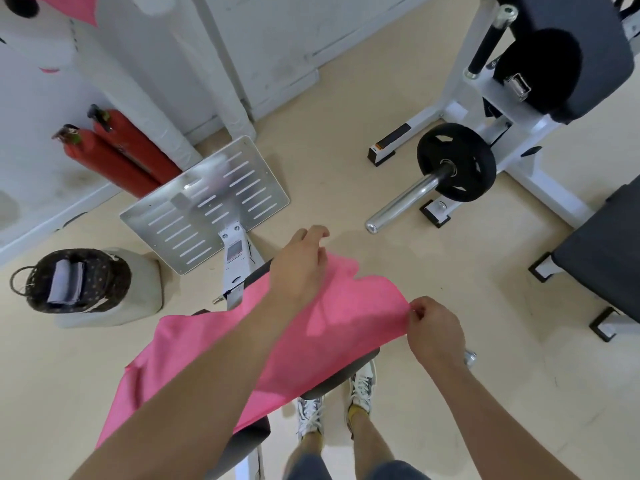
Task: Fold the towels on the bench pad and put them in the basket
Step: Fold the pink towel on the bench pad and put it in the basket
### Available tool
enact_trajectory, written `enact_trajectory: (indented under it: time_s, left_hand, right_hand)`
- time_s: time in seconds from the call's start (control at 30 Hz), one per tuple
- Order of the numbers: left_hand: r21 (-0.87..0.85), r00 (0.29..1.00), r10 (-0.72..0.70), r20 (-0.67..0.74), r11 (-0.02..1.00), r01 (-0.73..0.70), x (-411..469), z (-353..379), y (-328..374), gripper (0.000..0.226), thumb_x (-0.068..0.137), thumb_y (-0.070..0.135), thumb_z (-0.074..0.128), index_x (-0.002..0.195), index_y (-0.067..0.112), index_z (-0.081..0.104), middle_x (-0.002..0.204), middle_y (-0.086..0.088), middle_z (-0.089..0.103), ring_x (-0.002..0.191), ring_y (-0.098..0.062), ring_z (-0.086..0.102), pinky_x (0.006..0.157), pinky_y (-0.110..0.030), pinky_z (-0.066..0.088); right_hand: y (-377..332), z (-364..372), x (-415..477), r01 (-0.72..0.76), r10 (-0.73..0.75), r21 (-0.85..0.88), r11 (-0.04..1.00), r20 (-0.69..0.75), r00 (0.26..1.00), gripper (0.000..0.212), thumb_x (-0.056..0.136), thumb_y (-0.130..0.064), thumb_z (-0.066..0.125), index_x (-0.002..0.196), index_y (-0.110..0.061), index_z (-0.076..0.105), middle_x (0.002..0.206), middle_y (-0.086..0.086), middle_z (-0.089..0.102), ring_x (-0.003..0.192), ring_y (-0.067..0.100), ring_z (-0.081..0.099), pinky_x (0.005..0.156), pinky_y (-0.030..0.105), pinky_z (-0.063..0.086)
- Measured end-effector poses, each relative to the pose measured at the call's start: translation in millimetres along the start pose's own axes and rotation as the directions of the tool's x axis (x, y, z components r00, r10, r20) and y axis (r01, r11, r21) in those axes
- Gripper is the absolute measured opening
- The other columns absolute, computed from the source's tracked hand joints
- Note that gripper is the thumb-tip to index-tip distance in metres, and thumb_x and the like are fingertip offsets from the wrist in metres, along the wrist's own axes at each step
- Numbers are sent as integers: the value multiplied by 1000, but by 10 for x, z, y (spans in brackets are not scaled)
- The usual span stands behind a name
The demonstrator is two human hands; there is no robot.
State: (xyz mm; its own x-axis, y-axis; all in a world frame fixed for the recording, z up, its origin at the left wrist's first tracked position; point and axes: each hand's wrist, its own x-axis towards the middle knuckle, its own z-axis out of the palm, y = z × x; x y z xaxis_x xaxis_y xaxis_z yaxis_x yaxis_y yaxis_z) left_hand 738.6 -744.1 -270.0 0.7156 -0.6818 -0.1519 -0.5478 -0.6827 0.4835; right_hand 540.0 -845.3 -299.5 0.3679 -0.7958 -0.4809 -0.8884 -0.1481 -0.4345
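A pink towel (221,355) lies spread over the dark bench pad (339,379), hanging off its left side. My left hand (301,261) reaches across the towel and grips its far edge. At the towel's right corner my right hand (434,329) pinches the cloth between thumb and fingers. A dark woven basket (104,271) stands on the floor at the left, on a pale block, with a folded grey towel (65,282) inside it.
A slotted metal footplate (207,199) stands just beyond the bench. Two red fire extinguishers (117,157) lean at the wall on the left. A weight machine with a black plate (457,161) and chrome bar stands at the right. My feet (336,400) are beside the bench.
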Motion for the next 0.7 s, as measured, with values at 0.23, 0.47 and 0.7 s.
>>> enact_trajectory:
  time_s: [0.23, 0.47, 0.7]
  left_hand:
    - [-153, 922, -375, -97, 921, 358, -1657, -430, -629, 17, 89, 11, 59, 95, 25, 67, 92, 12, 65, 74, -3, 58, 70, -27, 49]
    - [-269, 606, -762, -231, 648, 712, -2772, -548, -1486, 14, 91, 17, 53, 98, 20, 65, 95, 3, 66, 84, -21, 62, 69, -32, 47]
    - [-670, 298, -945, -136, 309, 675, -3021, -633, -1955, 20, 92, 31, 55, 107, 18, 52, 102, -3, 60, 94, -26, 59, 75, -32, 42]
  right_hand:
    - [-543, -111, -427, 604, -606, -170, 779, 47, 794, 43, 80, 0, 59, 122, -12, 60, 119, 7, 60, 103, 30, 56, 82, 43, 51]
    - [-1055, 502, -1170, 911, -825, -170, 375, 387, 411, 50, 79, -9, 66, 127, -19, 57, 128, -1, 59, 116, 21, 57, 99, 38, 47]
    - [-1132, 1309, -1902, 963, -837, -215, 163, 486, 250, 63, 44, -27, 86, 103, -30, 63, 104, -3, 63, 96, 17, 60, 77, 37, 54]
